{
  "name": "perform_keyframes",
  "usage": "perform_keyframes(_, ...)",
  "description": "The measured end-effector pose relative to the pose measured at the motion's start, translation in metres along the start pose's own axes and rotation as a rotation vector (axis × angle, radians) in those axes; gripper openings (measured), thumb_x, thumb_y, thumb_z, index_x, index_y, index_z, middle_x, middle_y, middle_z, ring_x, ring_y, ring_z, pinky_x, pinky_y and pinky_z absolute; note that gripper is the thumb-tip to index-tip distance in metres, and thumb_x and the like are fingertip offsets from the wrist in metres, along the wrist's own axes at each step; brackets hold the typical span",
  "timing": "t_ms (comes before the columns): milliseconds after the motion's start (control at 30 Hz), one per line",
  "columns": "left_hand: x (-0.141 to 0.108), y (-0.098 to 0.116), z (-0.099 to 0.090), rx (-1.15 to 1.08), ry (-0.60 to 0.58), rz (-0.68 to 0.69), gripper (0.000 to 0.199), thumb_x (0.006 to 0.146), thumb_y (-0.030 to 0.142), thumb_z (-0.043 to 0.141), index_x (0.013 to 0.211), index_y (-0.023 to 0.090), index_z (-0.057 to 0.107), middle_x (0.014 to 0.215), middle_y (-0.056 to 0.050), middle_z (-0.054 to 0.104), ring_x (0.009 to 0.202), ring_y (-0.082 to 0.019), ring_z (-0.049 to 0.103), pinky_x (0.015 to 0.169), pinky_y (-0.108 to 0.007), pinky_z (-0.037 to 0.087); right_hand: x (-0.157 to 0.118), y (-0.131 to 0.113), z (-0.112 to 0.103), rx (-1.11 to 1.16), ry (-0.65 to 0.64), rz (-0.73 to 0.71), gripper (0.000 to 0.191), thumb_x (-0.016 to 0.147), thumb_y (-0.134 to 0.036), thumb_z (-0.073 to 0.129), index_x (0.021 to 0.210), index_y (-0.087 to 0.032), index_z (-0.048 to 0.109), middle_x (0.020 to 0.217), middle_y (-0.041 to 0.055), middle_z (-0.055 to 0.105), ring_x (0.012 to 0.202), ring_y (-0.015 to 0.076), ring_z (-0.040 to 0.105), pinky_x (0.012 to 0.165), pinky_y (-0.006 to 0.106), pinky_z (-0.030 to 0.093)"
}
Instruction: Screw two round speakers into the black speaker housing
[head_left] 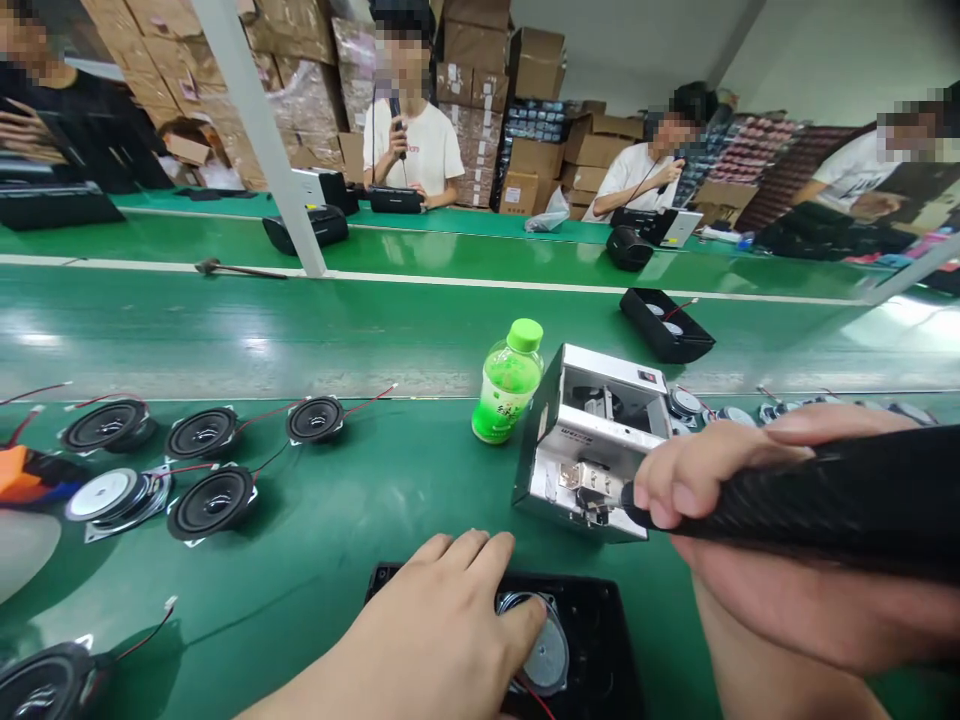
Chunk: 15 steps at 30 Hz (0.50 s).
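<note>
My left hand (442, 625) rests flat on a black speaker housing (600, 640) at the near edge of the green bench, its fingertips on the round speaker (551, 655) set in it. My right hand (757, 500) grips a black electric screwdriver (847, 495), held nearly level, with its tip pushed into the outlet of a silver screw feeder box (592, 440). A green drink bottle (508, 382) stands just left of the feeder.
Several loose speakers with red wires (202, 470) lie at the left, more (720, 412) behind the feeder. Beyond them are a green conveyor belt (300, 330), a black housing (664, 325), a white post (259, 130), seated workers and stacked cartons.
</note>
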<state>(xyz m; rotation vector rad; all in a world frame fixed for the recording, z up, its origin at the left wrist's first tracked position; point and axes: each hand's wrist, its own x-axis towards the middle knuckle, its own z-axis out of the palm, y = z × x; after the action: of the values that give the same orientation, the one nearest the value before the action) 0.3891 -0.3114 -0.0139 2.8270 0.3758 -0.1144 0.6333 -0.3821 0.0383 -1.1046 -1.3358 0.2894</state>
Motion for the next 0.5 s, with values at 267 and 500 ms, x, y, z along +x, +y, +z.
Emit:
perform_keyframes(267,0.008,0.001,-0.005,-0.123,-0.086,-0.087,0.044,0.093,0.050,0.087,0.127,0.023,0.081,0.136,-0.015,0.075,0.116,-0.038,0.074,0.098,-0.053,0.063,0.006,0.019,0.019,0.242,0.138,0.057,0.078,0.087,-0.102,0.055,0.117,-0.032,0.074,0.063,0.0001,0.068,0.045,0.0211,0.057,0.043,0.037,0.051)
perform_keyframes(500,0.012,0.003,0.001,-0.143,-0.099,-0.079,0.050,0.086,0.054,0.094,0.122,0.023,0.078,0.129,-0.012,0.074,0.111,-0.037,0.074,0.094,-0.053,0.064,0.001,0.018,0.005,0.348,0.075,0.189,0.075,0.094,-0.094,0.058,0.132,-0.031,0.073,0.065,0.0011,0.068,0.044,0.0223,0.057,0.039,0.038,0.050)
